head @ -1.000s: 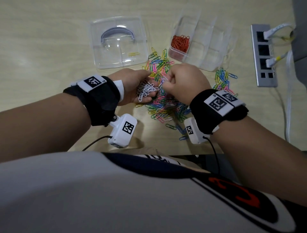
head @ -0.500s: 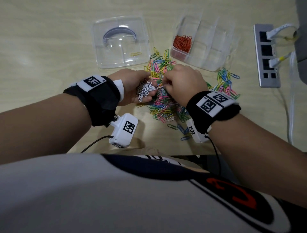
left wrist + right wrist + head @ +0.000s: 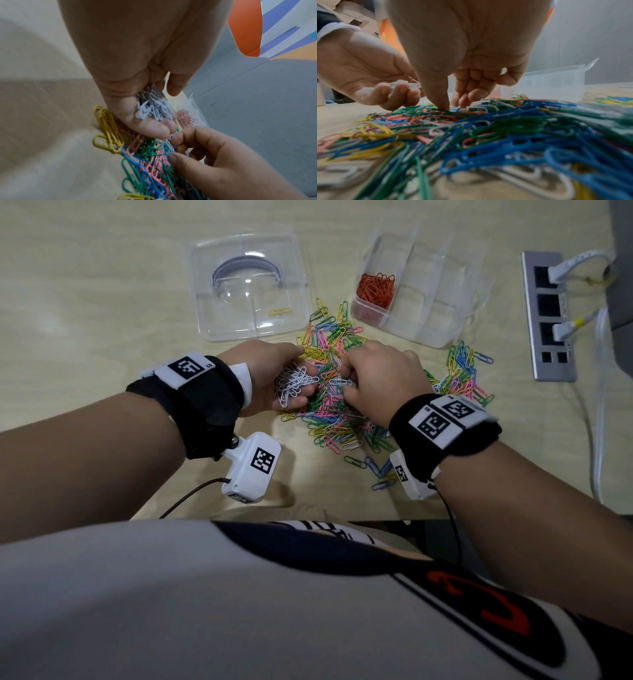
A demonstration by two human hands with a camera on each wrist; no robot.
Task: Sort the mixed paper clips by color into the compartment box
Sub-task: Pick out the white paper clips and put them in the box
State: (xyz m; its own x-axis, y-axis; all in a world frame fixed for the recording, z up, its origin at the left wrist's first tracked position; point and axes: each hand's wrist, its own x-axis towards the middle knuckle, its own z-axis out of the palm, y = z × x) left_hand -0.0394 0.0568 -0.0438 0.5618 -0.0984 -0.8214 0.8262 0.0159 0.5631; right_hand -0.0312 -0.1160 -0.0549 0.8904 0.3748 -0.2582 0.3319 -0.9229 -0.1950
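My left hand (image 3: 303, 393) lies palm up at the left edge of the mixed pile of coloured paper clips (image 3: 337, 419) and holds a bunch of white paper clips (image 3: 291, 381), also plain in the left wrist view as the white bunch (image 3: 154, 106). Just right of it, my right hand (image 3: 344, 380) reaches down into the pile, its thumb and forefinger pinching one white clip (image 3: 170, 146) that still lies among the others. The clear compartment box (image 3: 438, 302) stands at the back right, with orange clips (image 3: 375, 287) in its near-left compartment.
The clear lid (image 3: 246, 289) lies at the back left with one yellow clip (image 3: 279, 311) on it. A smaller heap of clips (image 3: 462, 371) sits right of my right hand. A grey power strip (image 3: 548, 316) with plugged cables lies at the far right.
My right hand has left the white bunch in my left hand and dropped onto the pile, where it now pinches a white clip. The left hand has barely moved.
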